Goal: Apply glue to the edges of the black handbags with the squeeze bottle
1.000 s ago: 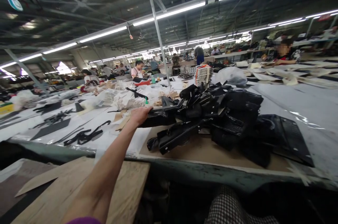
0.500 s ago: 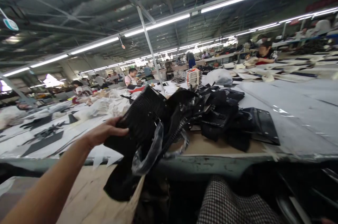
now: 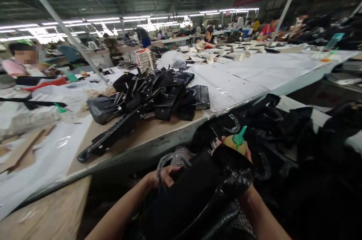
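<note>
Two hands on one black bag piece, held low over the lap

We had the black bag piece (image 3: 198,191) down in front of us, below the table edge (image 3: 158,145), resting over the checked fabric of our lap (image 3: 181,153). Held that low and close, it sat where both hands could reach it, so that looked like the reason for the position.

Our left hand (image 3: 164,175) was closed on the piece's near-left side, fingers curled into a clear plastic wrap (image 3: 169,159) that looped off it. Our right hand (image 3: 243,153) sat behind the piece's upper-right corner, mostly hidden by it. It gripped a small yellowish bottle (image 3: 233,142) with a green nozzle (image 3: 240,136) pointing up and away. We judged the nozzle was kept clear of the material on purpose. Whether those fingers also touched the piece, we couldn't tell. The hands stood apart, one at each end of the piece.

On the table just ahead lay a heap of black bag parts (image 3: 152,93) on a brown board (image 3: 147,130), near the edge, probably for easy reach. A long black strip (image 3: 110,138) stuck out of the heap toward the edge. More dark material (image 3: 283,126) was piled to our right, off the table. Further back: white sheets (image 3: 240,74) covering the table, a stack of printed cards (image 3: 144,60), and other people (image 3: 209,38) at their own stations.
</note>
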A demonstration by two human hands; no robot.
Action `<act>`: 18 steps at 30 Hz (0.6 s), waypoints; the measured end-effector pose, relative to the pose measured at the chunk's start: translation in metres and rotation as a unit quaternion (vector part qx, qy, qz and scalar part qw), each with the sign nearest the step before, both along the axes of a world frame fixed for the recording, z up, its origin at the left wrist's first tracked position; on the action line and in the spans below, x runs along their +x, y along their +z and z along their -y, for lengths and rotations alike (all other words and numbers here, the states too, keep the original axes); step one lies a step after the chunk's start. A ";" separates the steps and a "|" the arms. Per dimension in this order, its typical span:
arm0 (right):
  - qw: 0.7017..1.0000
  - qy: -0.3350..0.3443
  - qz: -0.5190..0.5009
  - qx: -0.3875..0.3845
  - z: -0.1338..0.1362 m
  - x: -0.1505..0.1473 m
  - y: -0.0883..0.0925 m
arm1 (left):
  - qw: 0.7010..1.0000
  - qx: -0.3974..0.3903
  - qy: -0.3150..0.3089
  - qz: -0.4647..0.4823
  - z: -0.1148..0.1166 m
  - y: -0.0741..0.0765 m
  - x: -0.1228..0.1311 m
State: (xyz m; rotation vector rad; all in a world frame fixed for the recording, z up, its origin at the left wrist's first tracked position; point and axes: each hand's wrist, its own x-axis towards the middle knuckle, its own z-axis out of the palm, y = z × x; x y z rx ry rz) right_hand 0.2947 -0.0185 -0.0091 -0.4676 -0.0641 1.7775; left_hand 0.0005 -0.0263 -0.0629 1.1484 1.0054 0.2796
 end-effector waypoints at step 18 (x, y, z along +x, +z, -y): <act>0.989 0.060 -0.092 0.098 -0.037 0.010 -0.028 | 0.913 0.297 0.209 -0.184 -0.007 0.076 0.013</act>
